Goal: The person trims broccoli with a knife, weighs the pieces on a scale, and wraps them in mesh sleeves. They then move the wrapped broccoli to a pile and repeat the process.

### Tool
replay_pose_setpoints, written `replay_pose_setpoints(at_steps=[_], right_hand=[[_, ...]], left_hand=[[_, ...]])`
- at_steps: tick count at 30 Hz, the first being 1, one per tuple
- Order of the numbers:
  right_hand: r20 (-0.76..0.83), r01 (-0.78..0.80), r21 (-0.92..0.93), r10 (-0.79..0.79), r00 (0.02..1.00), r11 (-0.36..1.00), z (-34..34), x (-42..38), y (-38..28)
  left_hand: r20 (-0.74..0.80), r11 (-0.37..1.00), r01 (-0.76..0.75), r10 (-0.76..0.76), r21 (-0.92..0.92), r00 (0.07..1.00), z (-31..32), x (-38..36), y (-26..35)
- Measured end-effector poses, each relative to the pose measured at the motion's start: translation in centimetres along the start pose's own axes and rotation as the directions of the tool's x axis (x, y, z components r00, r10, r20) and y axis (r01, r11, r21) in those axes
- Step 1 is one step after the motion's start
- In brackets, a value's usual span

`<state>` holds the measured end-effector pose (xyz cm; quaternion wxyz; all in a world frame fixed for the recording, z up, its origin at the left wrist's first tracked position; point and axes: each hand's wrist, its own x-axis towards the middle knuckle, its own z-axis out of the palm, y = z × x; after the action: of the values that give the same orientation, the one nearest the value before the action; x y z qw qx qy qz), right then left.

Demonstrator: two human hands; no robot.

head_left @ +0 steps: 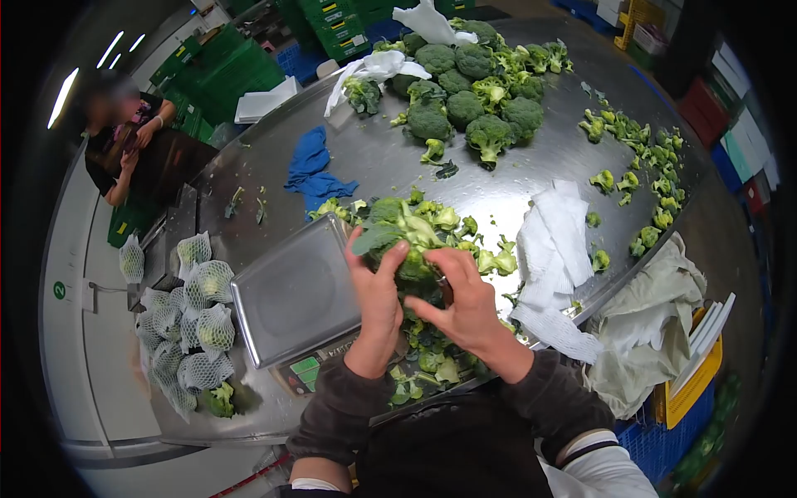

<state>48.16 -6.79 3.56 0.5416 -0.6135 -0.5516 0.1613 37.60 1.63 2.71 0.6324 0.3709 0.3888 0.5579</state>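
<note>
My left hand (pixel 378 290) is wrapped round a broccoli head (pixel 407 228), its pale cut stalk and a leaf turned up. Close against its right side is my right hand (pixel 465 303), fingers curled and thumb bent in. Something small and dark shows between those fingers, too hidden to name. Below and behind both hands, trimmed broccoli pieces (pixel 440 365) and leaves litter the table. A weighing scale with a steel pan (pixel 295 286) stands just left of my left hand.
Whole broccoli heads (pixel 465 108) are piled at the back of the steel table. Net-wrapped heads (pixel 199 328) lie at left, a blue cloth (pixel 307 166) behind the scale, white netting (pixel 552 249) at right. Florets (pixel 656 183) line the right edge. Another person (pixel 124 141) stands far left.
</note>
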Motion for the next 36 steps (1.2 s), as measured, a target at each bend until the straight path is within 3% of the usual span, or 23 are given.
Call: replay_pose_setpoints(at_steps=[2,3,5,7,9,10,11,12,13,15,18,21,23,27,28,29,33,36], right_hand=[[-0.078,0.147,0.02,-0.145,0.986,0.989,0.5,0.6,1.3],[-0.08,0.146,0.021,-0.144,0.986,0.989,0.2,0.5,1.3],[-0.018,-0.156,0.258,0.166,0.986,0.953,-1.1,0.1,0.9],[0.04,-0.353,0.439,0.374,0.927,0.826,-2.8,-0.1,0.9],[-0.018,-0.092,-0.045,0.091,0.996,0.995,-4.6,1.0,3.1],[-0.186,0.091,-0.023,-0.093,0.978,0.996,-3.8,1.7,4.1],[-0.185,0.098,-0.023,-0.101,0.978,0.995,-4.6,1.5,4.3],[0.062,-0.104,0.004,0.103,0.993,0.995,-5.9,1.1,4.1],[0.308,-0.304,-0.021,0.295,0.904,0.952,-6.8,0.7,3.8],[0.358,-0.261,-0.02,0.251,0.899,0.965,-6.8,0.2,3.7],[0.46,-0.015,0.002,0.012,0.888,1.0,-6.4,0.0,4.4],[0.455,0.048,0.028,-0.055,0.889,0.998,-6.5,0.2,4.2],[0.433,-0.001,0.014,-0.005,0.901,1.0,-6.4,0.0,4.2],[0.321,-0.115,0.064,0.089,0.943,0.991,-5.5,-1.0,3.2],[0.328,-0.21,0.062,0.178,0.928,0.976,-5.2,-1.6,2.6],[0.331,-0.19,0.07,0.157,0.931,0.979,-5.1,-1.9,1.3],[0.434,-0.289,0.033,0.246,0.867,0.957,-4.7,-2.6,-0.7],[0.42,-0.176,0.066,0.133,0.898,0.982,-4.5,-2.5,0.2]], left_hand=[[-0.007,0.999,0.029,-0.029,0.014,1.0,0.1,-0.3,-0.1],[-0.006,0.999,0.03,-0.03,0.017,1.0,-0.1,-0.1,-0.1],[-0.045,0.996,0.075,-0.076,-0.041,0.996,-1.1,0.7,0.3],[-0.061,0.996,0.077,-0.079,-0.046,0.995,-2.7,1.4,0.7],[0.045,0.971,0.224,-0.22,-0.088,0.974,-4.6,2.3,1.4],[0.07,0.953,0.284,-0.278,-0.1,0.958,-4.9,2.4,1.8],[0.071,0.955,0.278,-0.272,-0.104,0.96,-5.2,2.6,2.4],[0.114,0.92,0.368,-0.354,-0.137,0.928,-5.3,2.5,3.1],[0.156,0.874,0.456,-0.433,-0.166,0.888,-5.6,2.4,3.6],[0.147,0.864,0.483,-0.464,-0.146,0.874,-6.0,2.3,4.1],[0.231,0.803,0.564,-0.521,-0.192,0.821,-6.2,1.9,4.3],[0.284,0.775,0.6,-0.541,-0.197,0.792,-6.5,1.4,4.6],[0.368,0.714,0.658,-0.561,-0.239,0.742,-6.8,1.3,4.7],[0.343,0.777,0.573,-0.481,-0.259,0.807,-7.5,0.7,4.7],[0.341,0.821,0.5,-0.404,-0.273,0.849,-7.8,0.5,4.5],[0.338,0.859,0.424,-0.323,-0.288,0.884,-7.8,0.4,4.5],[0.213,0.937,0.255,-0.206,-0.237,0.955,-7.3,-0.3,5.0],[0.197,0.946,0.253,-0.214,-0.204,0.957,-7.3,-0.2,5.4]])
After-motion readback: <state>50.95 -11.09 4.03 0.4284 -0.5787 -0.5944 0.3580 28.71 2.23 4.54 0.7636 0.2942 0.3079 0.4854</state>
